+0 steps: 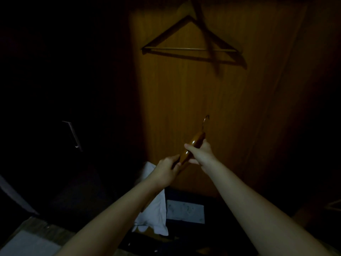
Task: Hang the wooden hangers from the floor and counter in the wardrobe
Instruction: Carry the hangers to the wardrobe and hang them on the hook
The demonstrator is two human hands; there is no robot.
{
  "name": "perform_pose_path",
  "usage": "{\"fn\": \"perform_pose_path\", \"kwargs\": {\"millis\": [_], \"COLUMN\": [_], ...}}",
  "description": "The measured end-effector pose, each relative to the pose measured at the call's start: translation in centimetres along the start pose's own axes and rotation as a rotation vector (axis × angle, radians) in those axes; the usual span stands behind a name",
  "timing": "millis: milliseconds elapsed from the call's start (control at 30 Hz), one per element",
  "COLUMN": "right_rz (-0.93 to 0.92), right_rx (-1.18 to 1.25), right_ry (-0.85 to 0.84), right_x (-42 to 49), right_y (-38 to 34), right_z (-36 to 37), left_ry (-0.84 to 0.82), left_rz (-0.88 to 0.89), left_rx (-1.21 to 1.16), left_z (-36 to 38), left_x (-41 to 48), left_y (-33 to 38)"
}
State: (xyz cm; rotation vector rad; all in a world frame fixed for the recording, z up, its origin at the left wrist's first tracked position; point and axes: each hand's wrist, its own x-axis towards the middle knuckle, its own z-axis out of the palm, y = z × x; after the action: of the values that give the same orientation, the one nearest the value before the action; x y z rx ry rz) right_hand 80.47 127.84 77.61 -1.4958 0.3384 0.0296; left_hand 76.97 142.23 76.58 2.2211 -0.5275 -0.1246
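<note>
Dim wardrobe panel glows ahead of you; one hung hanger, maybe two, sits up top; your left hand and right hand both grip another wooden hanger, hook upward, below the hung one and not yet hung.

Warm light falls on the wood-grain wardrobe panel, darkness around it, a white cloth and pale mat below.

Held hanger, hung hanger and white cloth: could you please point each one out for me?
Held hanger (197, 139): head view, on the wood just below its hook.
Hung hanger (184, 49): head view, on its bottom bar.
White cloth (156, 218): head view, on its lower middle.
</note>
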Motion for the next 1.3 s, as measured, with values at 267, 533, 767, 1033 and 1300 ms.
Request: {"fn": "perform_pose_path", "kwargs": {"millis": [267,533,767,1033,1300], "right_rz": [-0.028,-0.156,-0.319,-0.505,-0.844], "right_rx": [-0.116,-0.241,-0.338,-0.416,-0.627], "right_ry": [-0.120,-0.216,-0.198,-0.206,0.100], "right_x": [-0.5,-1.1,-1.8,-2.1,2.3], "right_y": [-3.4,-9.8,-14.3,-20.2,-23.7], "right_z": [-1.9,-4.2,-5.8,-7.2,-5.0], "left_ry": [0.026,0.070,0.261,0.474,0.619], "left_rz": [-0.053,0.033,0.258,0.536,0.590], "left_rx": [0.113,0.286,0.350,0.438,0.638], "left_z": [-4.3,-7.9,-9.0,-11.3,-15.9], "left_x": [1.8,6.5,9.7,12.5,17.3], "left_y": [0.3,2.7,6.4,9.0,10.6]}}
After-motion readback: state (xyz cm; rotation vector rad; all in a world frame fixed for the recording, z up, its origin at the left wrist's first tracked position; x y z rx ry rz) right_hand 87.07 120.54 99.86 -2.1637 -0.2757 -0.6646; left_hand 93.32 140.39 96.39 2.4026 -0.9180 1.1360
